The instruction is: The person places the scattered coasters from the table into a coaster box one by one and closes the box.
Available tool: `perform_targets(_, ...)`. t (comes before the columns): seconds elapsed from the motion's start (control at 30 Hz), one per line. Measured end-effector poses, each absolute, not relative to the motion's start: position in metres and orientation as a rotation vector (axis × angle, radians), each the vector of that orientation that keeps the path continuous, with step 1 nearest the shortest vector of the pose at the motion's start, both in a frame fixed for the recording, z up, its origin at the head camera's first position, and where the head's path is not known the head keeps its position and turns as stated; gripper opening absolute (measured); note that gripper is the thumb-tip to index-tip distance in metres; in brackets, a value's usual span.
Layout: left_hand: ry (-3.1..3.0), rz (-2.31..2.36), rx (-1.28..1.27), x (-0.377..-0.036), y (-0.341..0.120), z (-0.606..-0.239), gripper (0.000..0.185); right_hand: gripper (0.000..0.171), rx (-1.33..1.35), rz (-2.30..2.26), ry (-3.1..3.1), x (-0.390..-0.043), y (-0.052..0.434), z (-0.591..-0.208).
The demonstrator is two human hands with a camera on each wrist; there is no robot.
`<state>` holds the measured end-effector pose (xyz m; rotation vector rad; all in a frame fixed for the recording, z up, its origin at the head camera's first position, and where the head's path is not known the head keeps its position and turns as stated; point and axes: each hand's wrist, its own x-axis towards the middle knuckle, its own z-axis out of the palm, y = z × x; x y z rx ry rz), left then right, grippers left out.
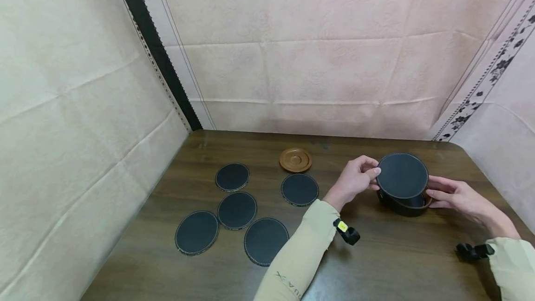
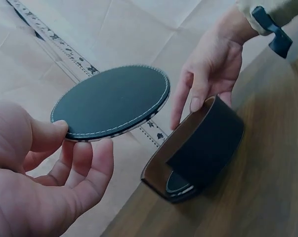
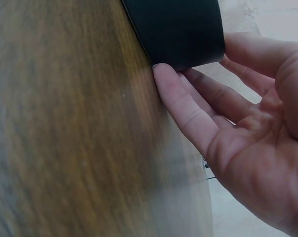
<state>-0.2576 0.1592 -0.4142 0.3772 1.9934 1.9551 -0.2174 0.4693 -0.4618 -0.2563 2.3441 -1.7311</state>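
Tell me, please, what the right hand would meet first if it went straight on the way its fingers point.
The right hand would meet the dark round holder at once: its straight fingers already touch the holder's outer wall. Beyond that lies the left hand, pinching a coaster above the holder.

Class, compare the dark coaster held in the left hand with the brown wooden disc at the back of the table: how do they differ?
The held coaster is black with pale stitching round its edge; the wooden disc is brown with turned rings. The held coaster is pinched by the left hand above the holder; the wooden disc lies flat on the table, untouched. The held coaster looks larger. Both are round and flat.
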Motion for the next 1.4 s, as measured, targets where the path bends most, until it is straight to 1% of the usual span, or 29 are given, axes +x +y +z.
perform_targets(0.23,1.808,2.117,0.265,-0.259,0.176,-0.423,0.009,0.045,-0.316,-1.822,2.274,-0.218,0.471,-0.463)
perform_targets(0.57,1.737,2.237,0.081,-0.26,0.197,-0.438,0.009,0.048,-0.316,-1.791,2.286,-0.219,0.469,-0.467)
perform_targets(0.77,1.714,2.287,0.034,-0.26,0.206,-0.45,0.012,0.046,-0.283,-1.743,2.324,-0.218,0.471,-0.467)
perform_targets(0.97,1.7,2.344,0.005,-0.257,0.214,-0.454,0.019,0.05,-0.304,-1.671,2.397,-0.215,0.475,-0.469)
perform_targets(1.4,1.699,2.314,-0.012,-0.257,0.215,-0.458,0.015,0.051,-0.319,-1.651,2.42,-0.219,0.472,-0.466)
